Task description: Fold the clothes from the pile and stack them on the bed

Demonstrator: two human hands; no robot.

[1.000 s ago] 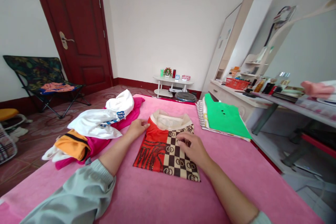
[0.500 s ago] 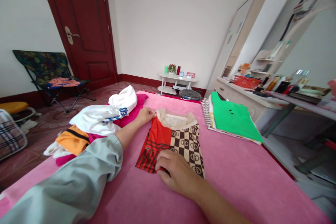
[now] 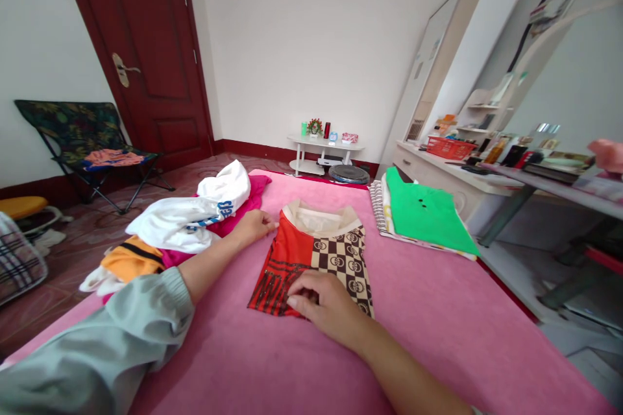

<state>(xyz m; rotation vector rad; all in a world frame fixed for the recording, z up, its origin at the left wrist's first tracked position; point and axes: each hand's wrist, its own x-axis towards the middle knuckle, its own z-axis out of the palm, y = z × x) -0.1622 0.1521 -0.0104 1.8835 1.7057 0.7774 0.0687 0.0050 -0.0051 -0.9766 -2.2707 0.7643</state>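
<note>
Shirt (image 3: pixel 294 248) lies folded, clothes heap (image 3: pixel 168 224) unfolded, while left hand (image 3: pixel 254 227) and right hand (image 3: pixel 328 305) curl their fingers, grip unclear

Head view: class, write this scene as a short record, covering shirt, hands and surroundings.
Shirt: red and checked, flat on the pink cover
Left hand: at the shirt's red side; contact unclear
Right hand: over the near part, fingers curled
Left side: crumpled clothes
Right side: green garment topping a stack
</note>
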